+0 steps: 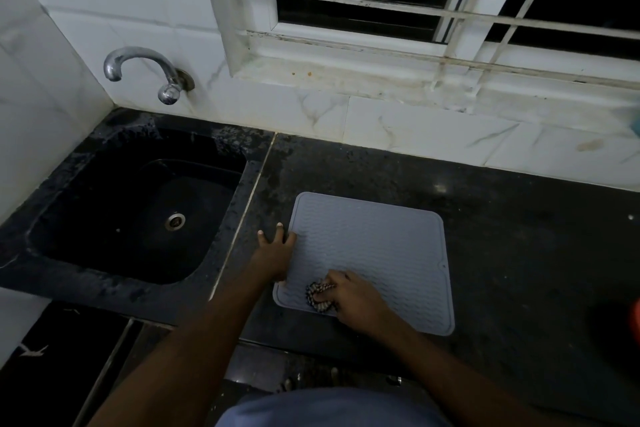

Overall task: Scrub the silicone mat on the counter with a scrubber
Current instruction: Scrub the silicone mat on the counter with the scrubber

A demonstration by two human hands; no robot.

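One silicone mat (372, 255) — grey, ribbed, round-cornered — is laid flat on the speckled black counter (502, 218), right of one black sink (138, 204). One scrubber (318, 295) (beaded, dark) is gripped by the right hand (353, 298) on the mat's near-left part. The left hand (273, 253), fingers spread, is pressed on its left edge. One chrome tap (145, 71); white tiled wall.

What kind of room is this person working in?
Most likely a home kitchen: a dark stone counter with a built-in sink, a wall tap above it, and a grey silicone mat being scrubbed.
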